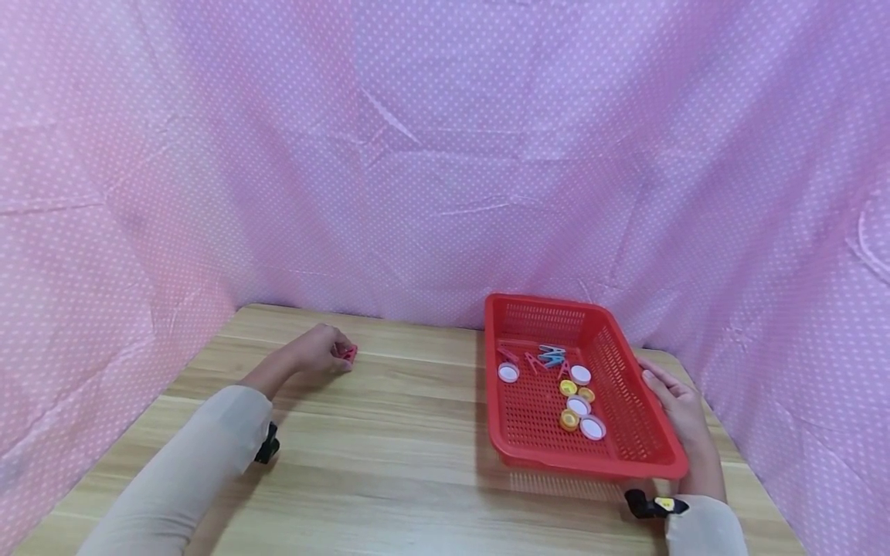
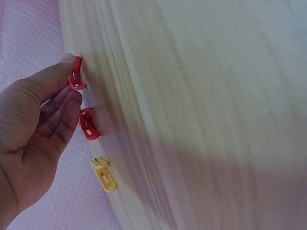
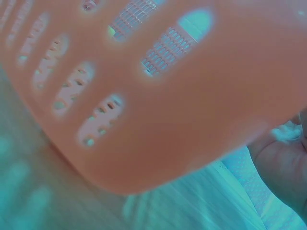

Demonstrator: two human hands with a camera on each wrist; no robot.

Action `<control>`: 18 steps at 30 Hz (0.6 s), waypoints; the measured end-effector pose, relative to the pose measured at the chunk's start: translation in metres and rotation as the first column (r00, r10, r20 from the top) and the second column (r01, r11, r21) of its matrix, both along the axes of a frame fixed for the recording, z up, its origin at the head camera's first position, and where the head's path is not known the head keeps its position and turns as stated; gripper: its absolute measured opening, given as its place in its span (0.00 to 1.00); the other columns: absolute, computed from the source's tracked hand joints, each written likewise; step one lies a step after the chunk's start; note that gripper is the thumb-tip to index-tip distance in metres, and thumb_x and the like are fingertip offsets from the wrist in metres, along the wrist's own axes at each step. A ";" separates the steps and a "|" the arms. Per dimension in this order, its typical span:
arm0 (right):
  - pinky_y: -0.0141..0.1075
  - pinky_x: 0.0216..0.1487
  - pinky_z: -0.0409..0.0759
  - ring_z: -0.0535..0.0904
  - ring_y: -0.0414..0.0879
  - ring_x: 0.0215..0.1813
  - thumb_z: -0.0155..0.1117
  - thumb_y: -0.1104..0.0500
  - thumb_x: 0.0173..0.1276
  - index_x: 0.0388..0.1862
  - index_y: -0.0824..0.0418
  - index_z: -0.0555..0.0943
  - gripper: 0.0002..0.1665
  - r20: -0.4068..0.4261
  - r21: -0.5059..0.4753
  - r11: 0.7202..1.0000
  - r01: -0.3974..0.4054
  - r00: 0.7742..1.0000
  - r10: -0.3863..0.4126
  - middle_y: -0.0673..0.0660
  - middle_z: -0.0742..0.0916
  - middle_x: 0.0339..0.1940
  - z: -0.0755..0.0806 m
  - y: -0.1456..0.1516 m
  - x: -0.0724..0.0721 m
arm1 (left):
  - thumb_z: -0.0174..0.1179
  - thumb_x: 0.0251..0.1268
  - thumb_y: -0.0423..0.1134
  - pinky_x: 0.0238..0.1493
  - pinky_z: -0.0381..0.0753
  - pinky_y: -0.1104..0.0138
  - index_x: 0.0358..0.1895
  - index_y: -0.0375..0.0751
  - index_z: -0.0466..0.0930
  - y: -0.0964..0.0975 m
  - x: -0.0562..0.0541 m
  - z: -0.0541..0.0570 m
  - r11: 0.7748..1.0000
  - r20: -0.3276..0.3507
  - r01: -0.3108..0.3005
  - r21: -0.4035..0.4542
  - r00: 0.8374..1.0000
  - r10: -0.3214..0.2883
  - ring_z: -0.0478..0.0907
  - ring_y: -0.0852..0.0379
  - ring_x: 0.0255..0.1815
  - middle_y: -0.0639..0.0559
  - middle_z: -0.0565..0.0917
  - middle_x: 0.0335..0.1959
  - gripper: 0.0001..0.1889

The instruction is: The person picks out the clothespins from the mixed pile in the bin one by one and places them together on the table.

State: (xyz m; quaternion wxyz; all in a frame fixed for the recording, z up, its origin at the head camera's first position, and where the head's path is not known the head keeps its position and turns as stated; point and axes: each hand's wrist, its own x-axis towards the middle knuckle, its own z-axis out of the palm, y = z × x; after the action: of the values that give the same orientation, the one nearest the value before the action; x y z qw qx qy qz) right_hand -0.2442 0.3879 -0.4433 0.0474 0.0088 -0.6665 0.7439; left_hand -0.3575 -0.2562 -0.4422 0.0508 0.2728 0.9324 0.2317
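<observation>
At the back left of the table, my left hand (image 1: 321, 349) pinches a red clothespin (image 2: 76, 75) between thumb and fingers. Just beside those fingers in the left wrist view lies a second red clothespin (image 2: 88, 124), and past it a yellow clothespin (image 2: 104, 175). My right hand (image 1: 684, 413) grips the right side of a red plastic basket (image 1: 497, 425); some of its fingers are hidden behind the rim. Inside the basket lie blue clothespins (image 1: 552, 357), several pink-red clothespins (image 1: 534, 363), white caps (image 1: 592, 427) and yellow caps (image 1: 568, 388).
A wooden table (image 1: 389, 463) carries everything. Pink dotted cloth (image 1: 431, 193) hangs behind it and along both sides. Through the right wrist camera, the slotted basket wall (image 3: 201, 110) fills most of the picture.
</observation>
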 end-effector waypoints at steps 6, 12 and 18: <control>0.35 0.40 0.87 0.89 0.41 0.42 0.55 0.60 0.81 0.68 0.46 0.81 0.21 -0.015 -0.004 1.000 -0.009 1.000 0.009 0.44 0.91 0.45 -0.001 0.001 -0.003 | 0.73 0.63 0.35 0.34 0.74 0.66 0.29 0.44 0.83 -0.003 0.000 0.001 1.000 -0.004 0.001 -0.007 1.000 -0.001 0.72 0.61 0.28 0.58 0.79 0.25 0.07; 0.35 0.40 0.87 0.89 0.41 0.42 0.55 0.62 0.81 0.62 0.43 0.85 0.20 -0.037 -0.024 1.000 -0.020 0.999 0.019 0.45 0.91 0.44 -0.001 0.002 -0.005 | 0.71 0.64 0.34 0.33 0.73 0.66 0.29 0.44 0.82 -0.006 0.000 0.003 1.000 0.015 -0.016 0.000 1.000 0.016 0.72 0.60 0.27 0.57 0.79 0.24 0.08; 0.33 0.39 0.86 0.89 0.39 0.40 0.55 0.60 0.81 0.59 0.39 0.86 0.20 -0.013 0.004 1.000 -0.005 1.000 0.005 0.43 0.91 0.43 -0.003 0.004 -0.004 | 0.71 0.64 0.34 0.31 0.71 0.68 0.27 0.45 0.81 -0.007 -0.002 0.002 1.000 0.008 -0.004 0.002 1.000 0.004 0.70 0.61 0.27 0.58 0.77 0.23 0.09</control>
State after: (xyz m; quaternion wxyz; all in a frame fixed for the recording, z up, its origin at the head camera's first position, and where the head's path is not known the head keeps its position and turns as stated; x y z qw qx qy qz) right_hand -0.2480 0.3914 -0.4464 0.0499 0.0157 -0.6676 0.7427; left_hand -0.3592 -0.2634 -0.4402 0.0538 0.2702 0.9325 0.2336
